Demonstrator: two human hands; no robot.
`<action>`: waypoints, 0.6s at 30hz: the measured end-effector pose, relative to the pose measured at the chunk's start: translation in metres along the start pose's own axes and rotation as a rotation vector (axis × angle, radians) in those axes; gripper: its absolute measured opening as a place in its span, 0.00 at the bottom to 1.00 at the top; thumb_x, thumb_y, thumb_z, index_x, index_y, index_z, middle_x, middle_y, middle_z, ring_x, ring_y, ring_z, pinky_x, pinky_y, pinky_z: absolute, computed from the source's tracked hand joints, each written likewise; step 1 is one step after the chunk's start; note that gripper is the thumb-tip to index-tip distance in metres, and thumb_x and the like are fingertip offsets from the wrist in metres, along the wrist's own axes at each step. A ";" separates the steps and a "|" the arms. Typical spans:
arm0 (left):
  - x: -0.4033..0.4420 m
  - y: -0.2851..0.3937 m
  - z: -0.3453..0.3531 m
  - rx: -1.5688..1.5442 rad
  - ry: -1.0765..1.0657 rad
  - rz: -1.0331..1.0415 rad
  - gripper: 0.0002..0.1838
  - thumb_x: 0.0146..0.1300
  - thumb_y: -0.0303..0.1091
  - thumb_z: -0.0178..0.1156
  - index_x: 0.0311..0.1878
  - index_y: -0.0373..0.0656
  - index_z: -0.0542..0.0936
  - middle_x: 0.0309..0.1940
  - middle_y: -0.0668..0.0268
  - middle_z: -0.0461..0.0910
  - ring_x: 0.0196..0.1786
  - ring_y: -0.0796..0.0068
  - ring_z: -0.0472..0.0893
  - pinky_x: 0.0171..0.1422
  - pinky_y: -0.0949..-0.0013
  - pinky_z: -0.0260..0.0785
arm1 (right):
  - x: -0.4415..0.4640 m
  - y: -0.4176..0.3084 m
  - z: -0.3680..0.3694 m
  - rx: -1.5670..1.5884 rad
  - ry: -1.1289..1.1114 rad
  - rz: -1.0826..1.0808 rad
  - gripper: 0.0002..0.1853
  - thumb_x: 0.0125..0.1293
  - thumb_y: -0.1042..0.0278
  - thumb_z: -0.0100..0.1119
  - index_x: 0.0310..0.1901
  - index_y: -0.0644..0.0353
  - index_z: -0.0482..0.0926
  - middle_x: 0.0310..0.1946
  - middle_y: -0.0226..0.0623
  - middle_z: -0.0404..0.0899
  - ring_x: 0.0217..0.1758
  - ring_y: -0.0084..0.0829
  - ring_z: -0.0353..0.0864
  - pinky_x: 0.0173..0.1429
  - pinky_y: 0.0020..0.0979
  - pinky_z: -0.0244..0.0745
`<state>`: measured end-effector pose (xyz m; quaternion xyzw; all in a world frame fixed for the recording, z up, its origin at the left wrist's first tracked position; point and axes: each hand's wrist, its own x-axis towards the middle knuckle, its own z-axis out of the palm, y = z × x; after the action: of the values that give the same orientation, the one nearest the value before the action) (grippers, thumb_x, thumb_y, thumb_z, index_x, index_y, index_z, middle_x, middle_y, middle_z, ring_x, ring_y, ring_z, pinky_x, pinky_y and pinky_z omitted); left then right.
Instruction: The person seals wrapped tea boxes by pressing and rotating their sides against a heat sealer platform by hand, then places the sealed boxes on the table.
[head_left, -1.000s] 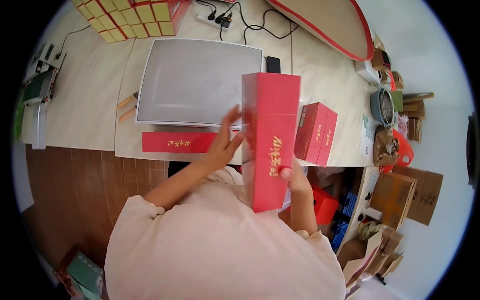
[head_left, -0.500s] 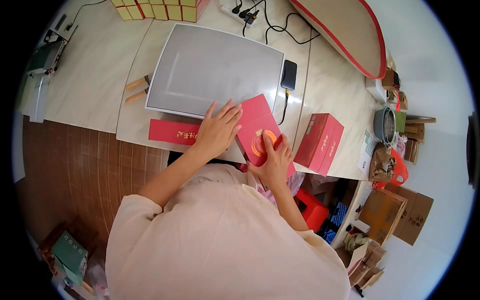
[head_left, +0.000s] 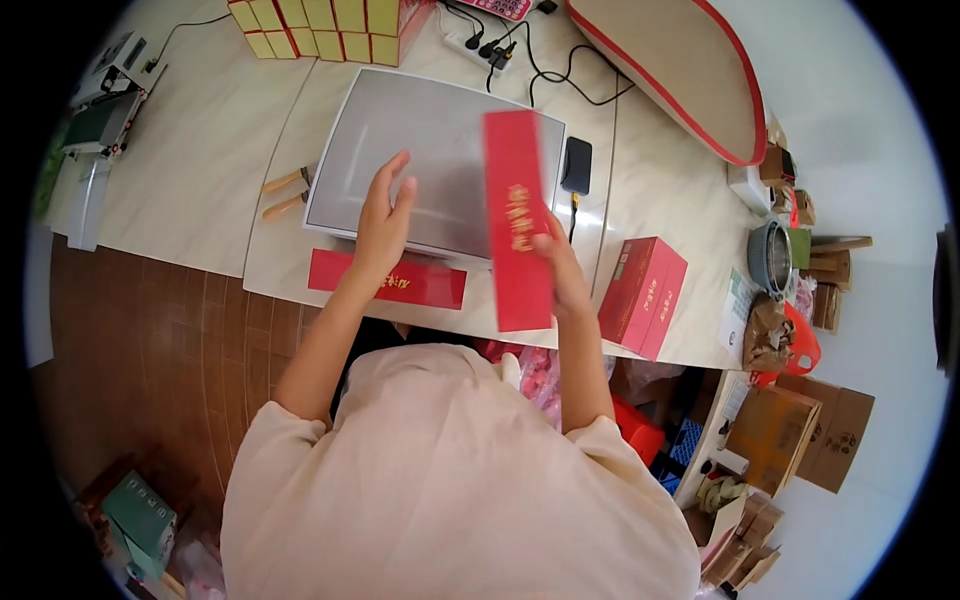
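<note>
My right hand [head_left: 564, 265] grips a red box [head_left: 514, 200] by its right edge. The box is raised on end, so a long narrow side with gold lettering faces up at me; it is slightly blurred. My left hand [head_left: 384, 215] is off the box, fingers apart and holding nothing, over the near part of a grey flat-topped panel [head_left: 440, 130]. Beneath my left wrist, a long red box [head_left: 440, 285] with gold characters lies along the table's front edge, partly covered by the wrist.
Right of my hands stands another red box [head_left: 640, 290]. A black phone [head_left: 576, 165] with a cable lies beside the panel. Wooden-handled tools [head_left: 285, 207] sit at its left. Stacked yellow-and-red boxes [head_left: 320, 30], a power strip [head_left: 480, 48] and a red-rimmed tray [head_left: 670, 60] are farther back.
The red box has been turned from its broad face onto its narrow side and lifted. My left hand has let go and moved left; my right hand keeps hold.
</note>
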<state>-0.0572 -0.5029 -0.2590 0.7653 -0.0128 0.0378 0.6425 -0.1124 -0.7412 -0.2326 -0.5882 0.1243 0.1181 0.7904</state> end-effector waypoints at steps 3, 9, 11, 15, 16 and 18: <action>-0.022 0.025 0.011 -0.363 -0.255 -0.281 0.30 0.73 0.51 0.44 0.71 0.43 0.58 0.67 0.58 0.65 0.69 0.67 0.65 0.72 0.62 0.54 | -0.020 0.019 -0.026 0.646 -0.123 0.050 0.32 0.64 0.45 0.55 0.63 0.58 0.68 0.53 0.40 0.76 0.50 0.33 0.79 0.53 0.35 0.78; -0.039 0.065 0.035 -0.530 -0.553 -0.411 0.42 0.66 0.56 0.55 0.73 0.41 0.53 0.65 0.58 0.64 0.67 0.68 0.65 0.71 0.63 0.56 | -0.041 0.056 -0.030 1.062 -0.180 0.128 0.26 0.68 0.47 0.49 0.58 0.60 0.72 0.49 0.37 0.79 0.45 0.30 0.82 0.49 0.34 0.81; -0.040 0.069 0.039 -0.542 -0.533 -0.396 0.45 0.63 0.52 0.61 0.74 0.39 0.50 0.60 0.58 0.67 0.65 0.68 0.67 0.69 0.64 0.59 | -0.044 0.057 -0.034 1.005 -0.139 0.146 0.26 0.69 0.47 0.49 0.57 0.60 0.72 0.49 0.37 0.80 0.45 0.29 0.82 0.48 0.33 0.81; -0.038 0.067 0.055 -0.462 -0.432 -0.401 0.46 0.63 0.50 0.63 0.74 0.38 0.50 0.54 0.61 0.69 0.56 0.72 0.71 0.63 0.70 0.63 | -0.051 0.045 -0.044 0.872 -0.027 0.180 0.25 0.69 0.48 0.48 0.55 0.61 0.73 0.48 0.37 0.80 0.44 0.29 0.82 0.47 0.33 0.81; -0.039 0.070 0.060 -0.454 -0.468 -0.400 0.46 0.63 0.50 0.63 0.74 0.38 0.50 0.54 0.61 0.69 0.56 0.72 0.71 0.63 0.70 0.63 | -0.055 0.034 -0.043 0.866 -0.004 0.197 0.24 0.69 0.48 0.48 0.55 0.61 0.73 0.48 0.37 0.80 0.44 0.29 0.82 0.47 0.32 0.81; -0.039 0.081 0.070 -0.431 -0.448 -0.363 0.45 0.62 0.46 0.64 0.73 0.37 0.51 0.52 0.62 0.69 0.51 0.76 0.71 0.59 0.72 0.65 | -0.068 0.017 -0.041 0.874 0.034 0.202 0.24 0.71 0.48 0.46 0.52 0.62 0.75 0.47 0.36 0.80 0.44 0.27 0.82 0.45 0.31 0.81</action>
<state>-0.0990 -0.5872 -0.1942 0.5912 -0.0250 -0.2491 0.7667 -0.1843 -0.7784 -0.2364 -0.1859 0.2324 0.1215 0.9469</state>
